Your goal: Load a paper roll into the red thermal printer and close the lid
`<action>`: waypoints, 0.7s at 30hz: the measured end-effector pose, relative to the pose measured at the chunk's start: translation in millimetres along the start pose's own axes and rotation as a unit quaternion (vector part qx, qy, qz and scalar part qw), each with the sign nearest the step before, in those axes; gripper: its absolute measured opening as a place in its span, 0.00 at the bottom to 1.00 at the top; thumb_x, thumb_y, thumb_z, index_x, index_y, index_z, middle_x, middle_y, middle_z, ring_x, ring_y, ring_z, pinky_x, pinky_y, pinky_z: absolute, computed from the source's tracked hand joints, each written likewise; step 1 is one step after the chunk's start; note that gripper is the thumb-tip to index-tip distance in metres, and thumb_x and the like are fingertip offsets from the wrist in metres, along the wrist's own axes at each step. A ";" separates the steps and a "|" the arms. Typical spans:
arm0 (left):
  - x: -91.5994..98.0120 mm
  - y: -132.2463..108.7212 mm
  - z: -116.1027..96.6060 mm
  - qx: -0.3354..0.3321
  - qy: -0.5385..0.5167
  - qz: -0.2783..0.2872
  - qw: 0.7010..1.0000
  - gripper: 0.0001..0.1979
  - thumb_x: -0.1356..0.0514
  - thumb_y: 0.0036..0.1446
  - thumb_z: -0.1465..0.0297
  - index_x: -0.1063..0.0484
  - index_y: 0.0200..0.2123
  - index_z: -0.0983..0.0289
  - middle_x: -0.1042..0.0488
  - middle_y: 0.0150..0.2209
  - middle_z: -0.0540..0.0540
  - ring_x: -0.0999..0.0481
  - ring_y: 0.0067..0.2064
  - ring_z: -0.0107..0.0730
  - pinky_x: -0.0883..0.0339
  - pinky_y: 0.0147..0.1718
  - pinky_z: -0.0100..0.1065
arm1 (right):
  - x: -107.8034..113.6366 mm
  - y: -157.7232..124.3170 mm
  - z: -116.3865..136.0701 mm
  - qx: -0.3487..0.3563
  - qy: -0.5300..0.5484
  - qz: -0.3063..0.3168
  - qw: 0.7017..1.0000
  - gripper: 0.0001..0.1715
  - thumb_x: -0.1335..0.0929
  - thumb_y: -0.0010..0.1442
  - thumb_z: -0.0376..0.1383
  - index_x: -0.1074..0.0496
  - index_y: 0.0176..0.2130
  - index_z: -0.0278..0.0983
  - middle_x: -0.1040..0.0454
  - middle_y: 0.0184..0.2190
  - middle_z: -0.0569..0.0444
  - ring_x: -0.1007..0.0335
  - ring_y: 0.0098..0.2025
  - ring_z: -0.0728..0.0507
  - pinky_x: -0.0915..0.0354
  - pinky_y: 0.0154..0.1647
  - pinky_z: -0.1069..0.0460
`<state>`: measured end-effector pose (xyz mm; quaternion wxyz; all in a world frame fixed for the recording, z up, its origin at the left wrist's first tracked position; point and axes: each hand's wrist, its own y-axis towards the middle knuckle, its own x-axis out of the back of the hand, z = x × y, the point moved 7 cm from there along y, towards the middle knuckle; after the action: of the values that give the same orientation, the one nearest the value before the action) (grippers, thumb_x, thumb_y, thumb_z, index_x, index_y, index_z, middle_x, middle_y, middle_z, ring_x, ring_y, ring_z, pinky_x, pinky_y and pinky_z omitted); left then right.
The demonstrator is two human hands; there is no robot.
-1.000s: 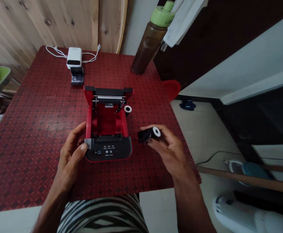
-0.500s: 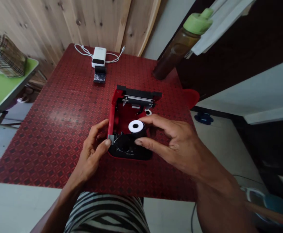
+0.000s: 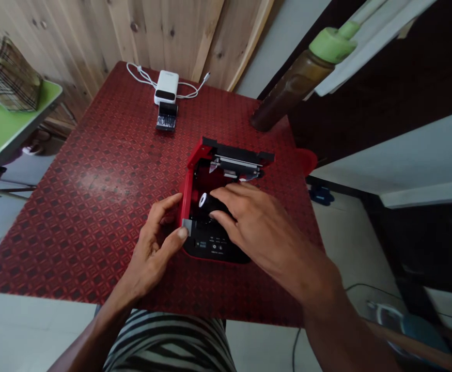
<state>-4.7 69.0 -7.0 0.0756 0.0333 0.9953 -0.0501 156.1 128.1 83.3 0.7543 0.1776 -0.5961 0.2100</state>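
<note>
A red and black label printer (image 3: 187, 199) stands on the table with its lid (image 3: 237, 151) raised. My left hand (image 3: 158, 243) grips its left side, the thumb on a grey corner piece (image 3: 187, 225) and the fingers along the red wall. Inside the printer's open bay my right hand (image 3: 245, 212) is closed around a black ribbon roll (image 3: 209, 202). The roll lies on its side, its white core end pointing left. Its right part is hidden under my fingers. Small buttons show on the black front panel (image 3: 216, 249).
On the red patterned table (image 3: 94, 227), a white power bank (image 3: 167, 87) with a white cable lies at the back, beside a small black roll (image 3: 167, 118). A tall brown bottle (image 3: 295, 82) with a green cap stands back right. A green table (image 3: 1, 129) bears a plaid bag (image 3: 12, 75).
My right hand has lowered the ribbon roll into the bay and tipped it from facing up to lying sideways. My left hand keeps its hold on the printer. The view has shifted slightly.
</note>
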 end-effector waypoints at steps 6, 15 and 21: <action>1.0 -1.0 2.6 0.001 -0.006 0.001 1.000 0.29 0.34 0.76 0.54 0.29 0.75 0.53 0.27 0.74 0.59 0.29 0.76 0.56 0.42 0.78 0.60 | -10.4 14.5 2.0 -0.004 -0.024 0.037 0.999 0.12 0.30 0.72 0.24 0.18 0.44 0.38 0.13 0.45 0.44 0.17 0.50 0.35 0.27 0.54 0.42; 0.9 -0.4 1.4 0.013 -0.011 0.000 1.000 0.30 0.33 0.75 0.53 0.28 0.74 0.52 0.25 0.72 0.61 0.26 0.74 0.59 0.40 0.78 0.63 | -23.1 29.9 -10.6 -0.028 0.003 0.081 0.996 0.12 0.30 0.70 0.24 0.18 0.44 0.38 0.14 0.43 0.45 0.17 0.46 0.36 0.28 0.46 0.44; 2.6 -1.1 3.5 0.013 -0.002 -0.007 1.000 0.29 0.33 0.75 0.53 0.27 0.74 0.51 0.25 0.73 0.60 0.27 0.75 0.59 0.40 0.78 0.61 | -24.1 24.6 -11.1 -0.019 0.033 0.067 0.997 0.13 0.31 0.73 0.23 0.18 0.47 0.36 0.13 0.49 0.42 0.16 0.54 0.34 0.25 0.62 0.38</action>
<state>-6.8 67.7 -10.7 0.0768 0.0276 0.9946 -0.0634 147.3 152.2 57.7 0.7612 0.1157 -0.5851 0.2545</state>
